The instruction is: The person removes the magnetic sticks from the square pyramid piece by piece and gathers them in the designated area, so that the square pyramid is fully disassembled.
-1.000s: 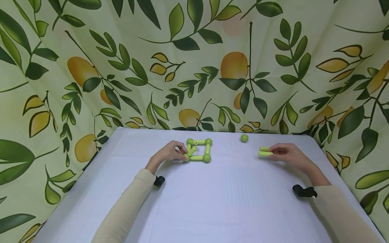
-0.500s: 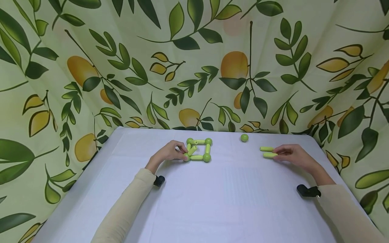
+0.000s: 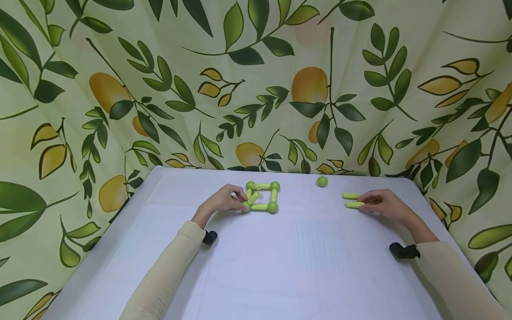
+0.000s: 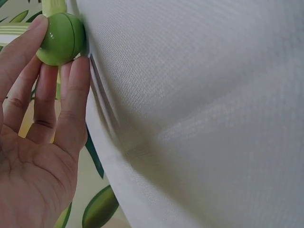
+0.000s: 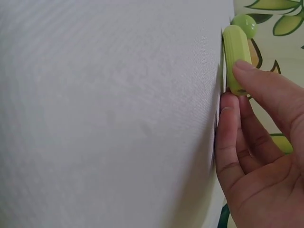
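Observation:
In the head view, my left hand [image 3: 224, 198] holds the near-left green ball [image 4: 61, 39] of a square frame [image 3: 260, 207] made of light green rods and darker green balls. A short rod [image 3: 254, 198] slants up from that corner. The left wrist view shows thumb and fingertips on either side of the ball. On the right, my right hand [image 3: 386, 205] has its thumb on the end of a near light green rod [image 3: 353, 205], fingers curled close to it. A far rod [image 3: 351, 196] lies beside it, its right end at the fingertips.
A loose green ball [image 3: 322, 181] lies near the back edge of the white-covered table [image 3: 256, 266], between frame and rods. Behind the table hangs a leaf-and-fruit patterned curtain [image 3: 256, 111]. Each wrist wears a small black camera.
My right hand has shifted slightly to the right, and the two rods there, close together before, now lie a little apart. The left hand stays at the frame's corner.

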Motion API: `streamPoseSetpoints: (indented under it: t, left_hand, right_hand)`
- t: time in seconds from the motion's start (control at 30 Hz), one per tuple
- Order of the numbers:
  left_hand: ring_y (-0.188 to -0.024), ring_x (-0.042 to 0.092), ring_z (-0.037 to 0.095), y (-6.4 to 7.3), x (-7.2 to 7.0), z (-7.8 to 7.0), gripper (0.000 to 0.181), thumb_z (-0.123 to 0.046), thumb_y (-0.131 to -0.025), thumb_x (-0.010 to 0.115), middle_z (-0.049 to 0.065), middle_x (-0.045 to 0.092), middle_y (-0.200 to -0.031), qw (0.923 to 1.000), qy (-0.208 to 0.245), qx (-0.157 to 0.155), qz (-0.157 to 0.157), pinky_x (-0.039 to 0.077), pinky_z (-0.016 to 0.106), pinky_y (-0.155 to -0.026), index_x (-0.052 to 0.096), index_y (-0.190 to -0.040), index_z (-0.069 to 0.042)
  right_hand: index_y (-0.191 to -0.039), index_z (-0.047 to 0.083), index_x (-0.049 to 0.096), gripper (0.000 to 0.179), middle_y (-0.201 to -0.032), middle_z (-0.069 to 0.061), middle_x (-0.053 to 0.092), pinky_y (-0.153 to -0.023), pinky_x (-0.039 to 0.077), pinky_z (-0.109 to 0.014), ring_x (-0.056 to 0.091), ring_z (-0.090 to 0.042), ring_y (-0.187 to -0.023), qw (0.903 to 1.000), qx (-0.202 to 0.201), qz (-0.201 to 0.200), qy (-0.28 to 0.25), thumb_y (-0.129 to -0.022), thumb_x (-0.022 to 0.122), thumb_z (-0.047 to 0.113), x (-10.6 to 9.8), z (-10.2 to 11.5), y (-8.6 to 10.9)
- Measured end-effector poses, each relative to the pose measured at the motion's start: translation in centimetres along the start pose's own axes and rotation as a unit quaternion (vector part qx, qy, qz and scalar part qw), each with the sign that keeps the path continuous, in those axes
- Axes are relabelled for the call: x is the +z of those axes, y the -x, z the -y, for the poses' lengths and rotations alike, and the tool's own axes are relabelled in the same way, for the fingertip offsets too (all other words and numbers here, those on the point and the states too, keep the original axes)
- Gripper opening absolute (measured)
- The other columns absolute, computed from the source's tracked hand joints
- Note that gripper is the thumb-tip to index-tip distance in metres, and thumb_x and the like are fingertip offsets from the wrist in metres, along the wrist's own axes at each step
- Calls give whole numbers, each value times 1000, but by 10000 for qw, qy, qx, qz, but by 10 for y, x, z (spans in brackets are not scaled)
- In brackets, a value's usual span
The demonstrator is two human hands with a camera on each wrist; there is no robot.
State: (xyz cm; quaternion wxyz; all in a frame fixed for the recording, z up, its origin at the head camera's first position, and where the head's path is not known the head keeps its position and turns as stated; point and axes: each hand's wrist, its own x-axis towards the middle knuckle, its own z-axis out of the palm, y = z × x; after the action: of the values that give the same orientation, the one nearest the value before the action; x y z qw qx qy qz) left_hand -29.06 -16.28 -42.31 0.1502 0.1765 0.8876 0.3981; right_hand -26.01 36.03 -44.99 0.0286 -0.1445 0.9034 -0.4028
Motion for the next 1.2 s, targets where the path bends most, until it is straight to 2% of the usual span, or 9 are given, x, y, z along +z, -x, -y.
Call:
streamPoseSetpoints:
  t: [0.5, 0.9, 1.03, 1.2]
  left_hand:
    - [-92, 57, 21, 1, 1, -3, 18, -10, -80, 89, 0, 67, -94, 9999, -39, -114, -38, 47, 33, -82, 75, -92, -9]
    - [-90, 58, 19, 0, 0, -1, 17, -9, -80, 88, -1, 67, -93, 10000, -43, -71, -3, 48, 33, -82, 75, -91, -9]
    - [-89, 58, 18, -1, 0, 0, 18, -9, -80, 89, -1, 67, -93, 9999, -33, -103, -6, 48, 32, -81, 75, -91, -9]
    - [-86, 58, 18, -1, 1, 0, 18, -9, -80, 89, -1, 67, -90, 9999, 3, -127, -9, 49, 31, -79, 75, -91, -9]
  right_hand:
    - [-107, -3, 75, 23, -106, -17, 70, -72, 53, -23, 62, -16, -89, 10000, 9, 33, -17, -86, 82, 6, 0, -2, 0]
    - [-117, 0, 73, 34, -113, -16, 70, -76, 53, -23, 62, -22, -98, 9999, 98, -50, 108, -91, 80, 21, -8, 5, 4]
    - [-122, 1, 70, 39, -117, -16, 69, -77, 53, -24, 62, -20, -99, 9997, 194, -128, -15, -93, 78, 27, -9, 9, 2]
    - [-123, 0, 70, 39, -117, -16, 69, -79, 52, -22, 63, -13, -99, 9996, 66, -222, -156, -95, 76, 27, -5, 14, -2]
